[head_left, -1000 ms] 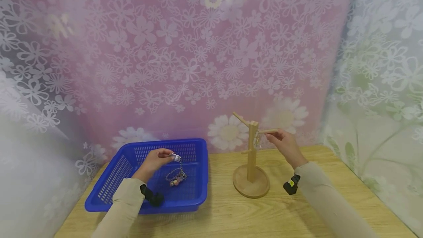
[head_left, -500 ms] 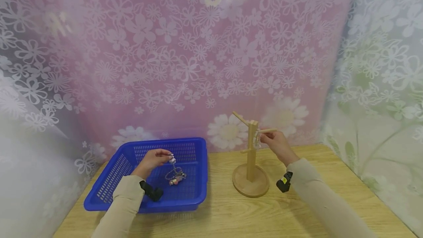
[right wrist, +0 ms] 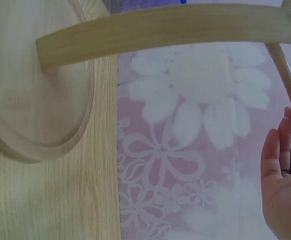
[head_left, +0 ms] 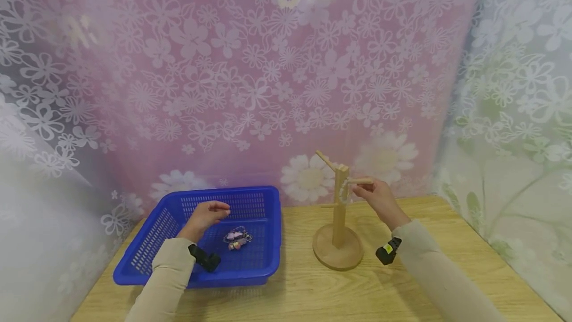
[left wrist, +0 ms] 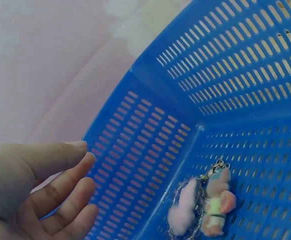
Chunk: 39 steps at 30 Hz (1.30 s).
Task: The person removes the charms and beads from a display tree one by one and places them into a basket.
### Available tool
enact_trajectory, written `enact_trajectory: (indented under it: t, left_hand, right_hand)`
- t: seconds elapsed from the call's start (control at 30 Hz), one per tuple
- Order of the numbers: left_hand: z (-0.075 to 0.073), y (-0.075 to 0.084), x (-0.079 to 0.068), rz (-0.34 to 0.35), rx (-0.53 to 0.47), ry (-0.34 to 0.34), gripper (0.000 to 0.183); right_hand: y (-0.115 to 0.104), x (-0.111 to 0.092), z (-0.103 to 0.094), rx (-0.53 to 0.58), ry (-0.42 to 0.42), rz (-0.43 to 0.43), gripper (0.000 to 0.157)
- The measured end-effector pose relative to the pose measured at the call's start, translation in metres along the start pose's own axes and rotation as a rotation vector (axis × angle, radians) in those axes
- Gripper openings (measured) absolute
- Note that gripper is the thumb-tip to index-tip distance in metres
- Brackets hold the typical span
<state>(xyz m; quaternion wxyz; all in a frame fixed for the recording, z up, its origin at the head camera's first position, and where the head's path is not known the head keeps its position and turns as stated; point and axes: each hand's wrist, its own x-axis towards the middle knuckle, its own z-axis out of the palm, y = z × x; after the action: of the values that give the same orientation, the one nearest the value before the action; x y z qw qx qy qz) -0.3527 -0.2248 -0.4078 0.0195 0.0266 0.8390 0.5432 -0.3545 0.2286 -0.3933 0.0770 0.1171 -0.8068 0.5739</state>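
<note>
Over the blue plastic basket (head_left: pixel 278 227) hovers my left hand (head_left: pixel 206 218), its fingers loosely bent and holding nothing. Below it, keychains with pastel charms (head_left: pixel 238 239) lie on the basket floor; the left wrist view shows a pink fuzzy charm (left wrist: pixel 183 212) beside a multicoloured one (left wrist: pixel 218 202). My right hand (head_left: pixel 385 203) pinches the right-hand peg of a wooden stand (head_left: pixel 340 212) with thumb and fingers. A pale beaded loop (head_left: pixel 343 192) hangs on that peg close to the post. In the right wrist view the fingers (right wrist: pixel 271 155) lie along the peg.
The stand's round base (head_left: pixel 326 257) rests on the wood-grain table (head_left: pixel 295 297), right of the basket. Other pegs stick out to the left of its post. A pink floral curtain (head_left: pixel 250 88) hangs behind, with pale curtains at both sides.
My left hand has let go of a charm keychain, which dropped into the basket. The right hand slid inward along the peg, and the stand has turned slightly.
</note>
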Motion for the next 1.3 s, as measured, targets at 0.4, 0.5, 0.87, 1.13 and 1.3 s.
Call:
enact_trajectory:
  t: [0.4, 0.5, 0.87, 1.13, 1.3]
  left_hand:
    - [0.0, 0.003, -0.003, -0.007, 0.025, -0.008, 0.033]
    - [0.002, 0.005, -0.003, -0.004, 0.032, -0.001, 0.033]
    - [0.017, 0.022, -0.011, 0.031, 0.042, -0.011, 0.029]
    - [0.028, 0.037, -0.016, 0.074, 0.044, -0.034, 0.025]
    - [0.039, 0.047, -0.016, 0.125, 0.053, -0.044, 0.022]
  right_hand:
    - [-0.001, -0.017, -0.002, 0.019, 0.051, 0.018, 0.031]
    - [-0.004, -0.023, 0.002, 0.024, 0.094, -0.013, 0.029]
    - [-0.006, -0.038, 0.016, 0.021, 0.177, -0.067, 0.024]
    - [-0.01, -0.048, 0.024, 0.012, 0.211, -0.06, 0.03]
    - [-0.011, -0.053, 0.026, 0.013, 0.229, -0.04, 0.029]
